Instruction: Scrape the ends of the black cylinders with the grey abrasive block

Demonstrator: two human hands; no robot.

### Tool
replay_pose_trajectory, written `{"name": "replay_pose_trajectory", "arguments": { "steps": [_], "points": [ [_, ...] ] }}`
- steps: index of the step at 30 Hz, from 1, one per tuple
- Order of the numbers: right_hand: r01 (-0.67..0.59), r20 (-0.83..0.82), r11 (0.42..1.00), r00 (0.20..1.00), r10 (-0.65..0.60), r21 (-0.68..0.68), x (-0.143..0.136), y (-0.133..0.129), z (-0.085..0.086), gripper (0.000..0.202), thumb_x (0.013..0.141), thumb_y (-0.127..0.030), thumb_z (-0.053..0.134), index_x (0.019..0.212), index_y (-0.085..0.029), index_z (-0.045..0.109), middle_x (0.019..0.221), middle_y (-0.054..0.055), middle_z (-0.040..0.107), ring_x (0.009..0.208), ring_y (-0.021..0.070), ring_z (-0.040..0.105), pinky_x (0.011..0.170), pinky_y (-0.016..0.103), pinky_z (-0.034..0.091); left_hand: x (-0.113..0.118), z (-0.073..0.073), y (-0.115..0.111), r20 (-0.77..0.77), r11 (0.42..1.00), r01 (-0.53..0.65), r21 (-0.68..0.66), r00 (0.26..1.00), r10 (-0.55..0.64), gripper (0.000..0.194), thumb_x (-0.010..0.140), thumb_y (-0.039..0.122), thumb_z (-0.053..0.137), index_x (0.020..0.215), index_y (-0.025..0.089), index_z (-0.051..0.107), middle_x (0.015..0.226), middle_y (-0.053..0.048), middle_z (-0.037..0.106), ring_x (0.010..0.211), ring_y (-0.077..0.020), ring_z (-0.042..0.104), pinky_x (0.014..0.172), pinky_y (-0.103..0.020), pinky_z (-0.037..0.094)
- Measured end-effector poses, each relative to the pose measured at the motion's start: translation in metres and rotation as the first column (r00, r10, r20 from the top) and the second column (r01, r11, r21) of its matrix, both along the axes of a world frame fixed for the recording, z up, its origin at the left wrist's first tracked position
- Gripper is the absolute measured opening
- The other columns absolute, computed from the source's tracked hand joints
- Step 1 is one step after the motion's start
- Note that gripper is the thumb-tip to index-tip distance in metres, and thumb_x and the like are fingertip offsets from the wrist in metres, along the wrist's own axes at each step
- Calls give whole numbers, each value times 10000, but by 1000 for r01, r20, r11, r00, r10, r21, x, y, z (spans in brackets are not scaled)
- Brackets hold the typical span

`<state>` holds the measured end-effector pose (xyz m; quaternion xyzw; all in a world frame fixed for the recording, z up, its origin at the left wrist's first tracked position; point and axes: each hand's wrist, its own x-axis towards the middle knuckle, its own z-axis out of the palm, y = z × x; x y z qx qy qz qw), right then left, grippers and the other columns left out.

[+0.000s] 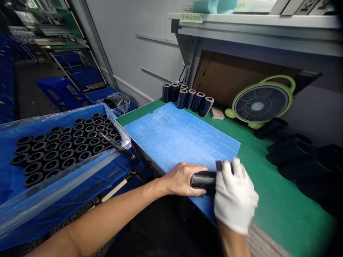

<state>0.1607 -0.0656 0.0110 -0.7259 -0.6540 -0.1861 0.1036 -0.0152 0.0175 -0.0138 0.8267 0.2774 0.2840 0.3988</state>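
A glossy black cylinder point(204, 180) lies sideways over the near edge of the blue sheet point(182, 132). My bare left hand point(180, 179) is wrapped round its left end. On its right end is my right hand point(235, 198), in a white glove, its fingers bent over a small dark flat piece point(219, 165) pressed against the cylinder. What that piece is, I cannot make out. The glove hides the cylinder's right end.
At left, a blue crate point(64, 192) lined with plastic holds many black cylinders point(66, 146). Several more cylinders point(191, 98) stand at the back of the green table point(270, 178), near a small block point(217, 113) and a green fan point(261, 105). Large dark cylinders point(297, 153) lie at right.
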Motion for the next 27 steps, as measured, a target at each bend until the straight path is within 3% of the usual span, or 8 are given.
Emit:
{"name": "replay_pose_trajectory", "arguments": {
  "steps": [2,5,9,13,15,18,22,27],
  "points": [
    [-17,-8,1000,1000,17,8,0,-1,-1,387,1080,-296,257,1215,-175,599,1356,159,568,1175,291,557,770,366,433,0,0,0,-3,999,34,-5,999,-35,601,771,381,837,1335,229,694,1236,-67,787,1116,-275,757,1016,-341,561],
    [57,-36,995,998,-54,85,3,1,-3,347,1089,-351,310,1104,-198,621,1293,130,612,1058,266,586,710,359,378,0,0,1,10,999,45,10,999,-45,618,776,392,834,1349,217,683,1253,-78,780,1134,-279,750,1014,-330,551],
    [-35,-15,998,999,36,59,3,1,-1,402,1081,-309,262,1204,-191,627,1380,152,570,1104,266,577,759,360,401,1,1,2,-6,1000,12,-8,1000,-12,598,765,378,840,1326,236,693,1206,-55,792,1087,-269,758,978,-324,558],
    [50,-20,996,999,-49,70,0,0,2,336,1089,-343,322,1056,-209,629,1178,100,626,936,220,568,675,348,344,1,0,2,8,998,55,10,998,-55,571,765,378,838,1298,225,705,1197,-59,793,1074,-266,758,960,-314,552],
    [22,-10,996,1000,-21,84,1,0,2,353,1092,-321,301,1069,-196,630,1180,110,625,999,234,576,720,350,370,1,-1,2,14,999,31,24,999,-32,571,772,373,835,1305,218,702,1212,-67,788,1088,-267,754,964,-314,547],
    [-57,8,997,998,56,57,5,-3,-2,410,1093,-329,261,1190,-177,628,1353,158,578,1100,263,578,764,351,411,1,-1,3,6,999,38,12,999,-38,564,773,359,833,1307,239,699,1195,-48,794,1069,-255,758,943,-305,549],
    [3,-10,997,1000,-2,75,11,1,-4,371,1089,-341,299,1096,-192,640,1274,139,622,1001,253,593,718,353,387,1,-2,3,27,997,69,32,997,-70,565,765,362,838,1294,220,700,1203,-59,791,1072,-263,756,955,-311,541],
    [-54,-49,995,997,58,88,7,-4,-4,420,1082,-319,261,1170,-172,644,1385,176,586,1075,269,589,798,375,435,2,-1,4,19,999,43,5,999,-43,545,763,364,839,1277,235,713,1137,-45,800,1006,-249,759,888,-297,540]
  ]
}}
